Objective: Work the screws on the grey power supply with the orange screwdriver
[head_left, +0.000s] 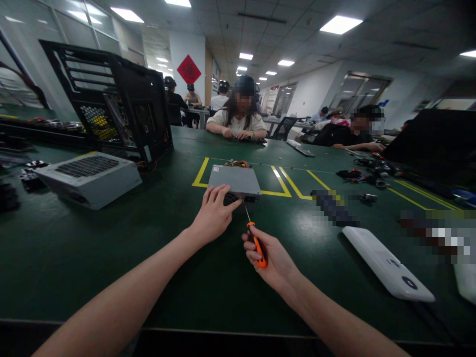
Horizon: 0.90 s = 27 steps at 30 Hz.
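A flat grey computer power supply [236, 179] lies on the green table in front of me, its bundle of coloured cables [238, 163] at the far side. My left hand [216, 210] grips its near left corner, fingers over the top and thumb along the near face. In my right hand [269, 253] is a screwdriver [257, 245] with an orange and black handle, the fingers wrapped round it. The screwdriver's thin shaft points up at the near face of the power supply, by my left thumb. Whether the tip sits in a screw is too small to tell.
To the left stand an open black computer case [122, 99] and a larger grey power supply [91, 176]. Yellow tape [277, 193] marks the table [178, 292]. A white device [386, 263] and dark cables [372, 171] lie right. A person [238, 111] works opposite.
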Each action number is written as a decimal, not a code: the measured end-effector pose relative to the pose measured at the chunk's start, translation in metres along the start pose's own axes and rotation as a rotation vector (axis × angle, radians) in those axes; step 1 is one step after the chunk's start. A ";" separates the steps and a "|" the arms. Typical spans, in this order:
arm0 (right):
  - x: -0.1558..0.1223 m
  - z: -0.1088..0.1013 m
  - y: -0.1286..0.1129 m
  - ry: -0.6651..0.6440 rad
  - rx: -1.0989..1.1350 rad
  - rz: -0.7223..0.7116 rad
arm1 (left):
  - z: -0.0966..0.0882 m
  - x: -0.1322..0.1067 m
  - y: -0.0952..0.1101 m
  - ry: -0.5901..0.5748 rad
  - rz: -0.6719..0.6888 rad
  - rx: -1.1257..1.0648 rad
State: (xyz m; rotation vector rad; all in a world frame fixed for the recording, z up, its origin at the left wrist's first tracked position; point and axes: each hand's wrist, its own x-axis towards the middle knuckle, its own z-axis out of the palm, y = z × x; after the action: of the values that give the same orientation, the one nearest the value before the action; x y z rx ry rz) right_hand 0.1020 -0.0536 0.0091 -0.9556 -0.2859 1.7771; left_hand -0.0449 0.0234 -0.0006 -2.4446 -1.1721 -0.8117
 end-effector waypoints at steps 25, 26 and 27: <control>0.000 0.001 -0.001 -0.024 -0.015 0.024 | -0.001 -0.001 0.000 -0.001 0.006 -0.007; 0.000 0.001 -0.001 -0.033 -0.025 0.041 | -0.001 -0.001 0.000 0.002 0.003 -0.011; -0.001 0.001 -0.001 -0.039 -0.038 0.061 | -0.001 -0.001 0.000 0.005 0.002 -0.015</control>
State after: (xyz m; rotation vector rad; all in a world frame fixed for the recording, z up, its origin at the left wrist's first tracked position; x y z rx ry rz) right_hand 0.1020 -0.0534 0.0106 -0.9658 -0.3192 1.8537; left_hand -0.0454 0.0226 -0.0002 -2.4539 -1.1655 -0.8281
